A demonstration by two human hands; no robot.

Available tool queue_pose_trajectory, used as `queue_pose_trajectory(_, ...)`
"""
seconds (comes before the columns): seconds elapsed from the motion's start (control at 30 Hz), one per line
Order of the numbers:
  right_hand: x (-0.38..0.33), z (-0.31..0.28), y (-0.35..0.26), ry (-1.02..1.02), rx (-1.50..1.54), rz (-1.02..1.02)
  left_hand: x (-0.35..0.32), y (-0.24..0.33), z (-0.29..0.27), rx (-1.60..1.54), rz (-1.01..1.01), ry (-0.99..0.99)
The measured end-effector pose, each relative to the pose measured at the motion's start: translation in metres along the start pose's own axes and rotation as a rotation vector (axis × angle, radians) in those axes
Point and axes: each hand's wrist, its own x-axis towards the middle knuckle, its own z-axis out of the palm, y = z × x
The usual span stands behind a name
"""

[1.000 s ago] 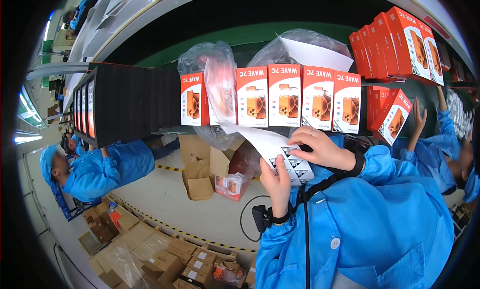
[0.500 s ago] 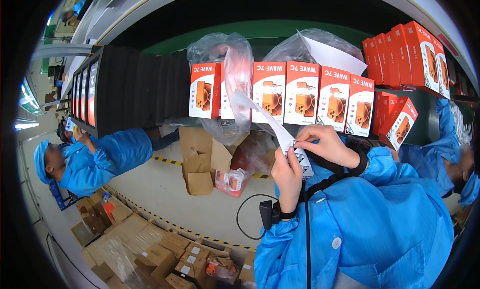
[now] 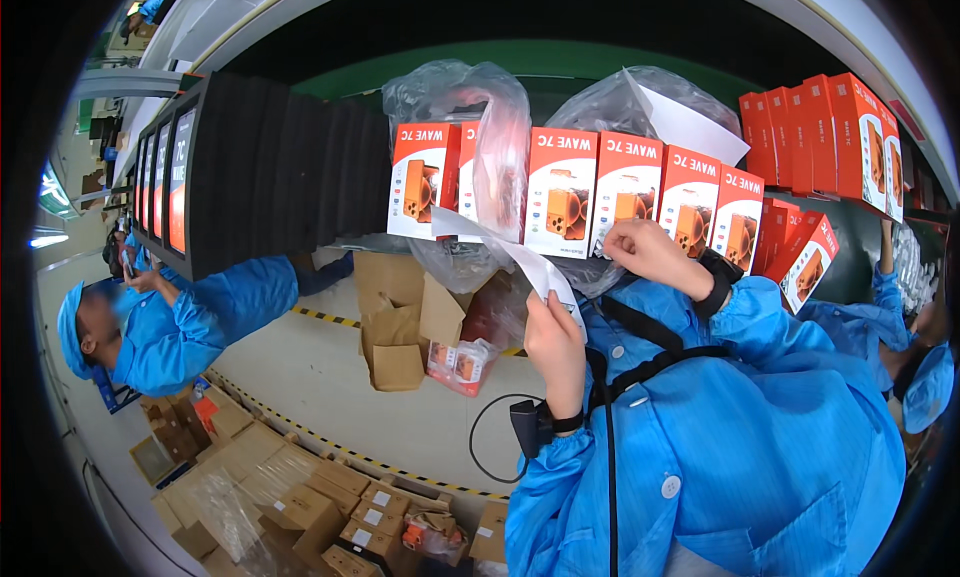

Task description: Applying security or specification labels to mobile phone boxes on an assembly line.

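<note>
A white sheet of labels (image 3: pixel 535 262) is pinched in my left hand (image 3: pixel 555 339), its long end curling up toward the boxes. My right hand (image 3: pixel 655 257) is apart from the sheet, with thumb and fingers pressed together in front of a red-and-white phone box (image 3: pixel 625 177). Whatever small thing lies at its fingertips is too small to make out. More boxes of this kind stand in the same row, among them an upright box (image 3: pixel 563 192) to the left and another box (image 3: pixel 690 202) to the right.
Clear plastic bags (image 3: pixel 455 92) lie over and behind the row. Black trays (image 3: pixel 290 177) are stacked at the left, and more red boxes (image 3: pixel 820 132) stand at the right. Open cardboard cartons (image 3: pixel 395 327) sit on the floor. Co-workers in blue stand left and right.
My right hand has left the label sheet and moved up and right to the boxes. My left hand has moved slightly left and down with the sheet.
</note>
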Motion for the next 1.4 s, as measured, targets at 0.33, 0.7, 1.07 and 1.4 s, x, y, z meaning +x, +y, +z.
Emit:
queue_pose_trajectory(0.33,0.006,0.005,0.000,0.042,-0.139,-0.003,0.011,-0.001,-0.003,-0.095,-0.009,-0.014)
queue_pose_trajectory(0.7,0.005,0.016,0.010,0.095,-0.262,-0.053,0.011,0.003,-0.001,-0.129,-0.027,-0.042)
queue_pose_trajectory(1.07,-0.017,0.004,-0.047,-0.076,0.885,0.163,0.001,0.004,-0.012,-0.402,-0.115,-0.153)
queue_pose_trajectory(1.4,-0.035,-0.003,-0.089,0.146,0.354,-0.152,0.008,0.016,-0.026,-0.795,-0.122,-0.250)
